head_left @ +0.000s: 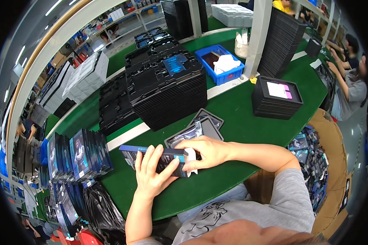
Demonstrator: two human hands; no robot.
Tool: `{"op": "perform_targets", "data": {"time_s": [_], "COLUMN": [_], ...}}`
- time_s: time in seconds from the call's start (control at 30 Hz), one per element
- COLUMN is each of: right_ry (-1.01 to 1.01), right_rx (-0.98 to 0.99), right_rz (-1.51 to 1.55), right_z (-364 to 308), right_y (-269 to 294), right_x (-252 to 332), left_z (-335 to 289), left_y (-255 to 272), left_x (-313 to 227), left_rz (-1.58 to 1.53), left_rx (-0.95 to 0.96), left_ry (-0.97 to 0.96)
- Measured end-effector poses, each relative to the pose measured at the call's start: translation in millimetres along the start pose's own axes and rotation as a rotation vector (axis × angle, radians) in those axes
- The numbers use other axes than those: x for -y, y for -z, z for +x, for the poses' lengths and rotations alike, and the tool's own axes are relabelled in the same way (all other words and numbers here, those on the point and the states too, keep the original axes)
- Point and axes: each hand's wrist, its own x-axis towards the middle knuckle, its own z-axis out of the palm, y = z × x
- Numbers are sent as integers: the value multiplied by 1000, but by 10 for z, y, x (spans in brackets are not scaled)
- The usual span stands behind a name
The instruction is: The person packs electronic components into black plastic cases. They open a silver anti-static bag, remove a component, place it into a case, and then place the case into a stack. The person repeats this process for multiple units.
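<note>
A slim dark blue cardboard box (129, 152) is tilted above the green table in front of me. My left hand (150, 174) grips it across its middle, fingers over its long edge. At the box's right end my right hand (208, 152) is closed around the end, where white end flaps (191, 156) stick out. Just beyond my hands lie two shallow black trays (216, 119), partly overlapping. The nearer one holds a shiny clear plastic wrapping (192, 130); what is inside it is unclear.
Tall stacks of black trays (167, 96) stand beyond, beside a blue bin (218, 75) with white cloth. Printed boxes (84, 153) stand in rows at left. A smaller tray stack (276, 100) sits at right, above a large carton (333, 151) full of boxes. Co-workers sit far right.
</note>
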Motion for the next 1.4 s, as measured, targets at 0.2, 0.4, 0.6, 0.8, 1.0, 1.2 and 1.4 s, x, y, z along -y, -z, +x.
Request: {"op": "perform_targets", "data": {"time_s": [0.2, 0.4, 0.6, 0.8, 1.0, 1.2, 1.4], "right_ry": [-235, -396, -417, 181, 764, 318, -201], "right_rx": [69, -133, -315, -801, -70, -174, -780], "right_rz": [123, 408, 497, 715, 1011, 569, 56], "right_z": [-76, -73, -49, -294, -557, -367, 453], "right_y": [128, 284, 642, 1267, 1934, 1959, 1877], "right_x": [74, 46, 287, 259, 426, 252, 94], "left_z": [-26, -74, -110, 8, 86, 96, 87], "left_y": [-130, -162, -137, -121, -158, -170, -148], "left_x": [11, 38, 220, 220, 205, 210, 224], "left_rz": [146, 161, 155, 82, -9, -73, -89], "left_rx": [-12, -94, -398, -301, -191, -136, -76], "left_ry": [-99, -66, 19, 51, 84, 131, 154]}}
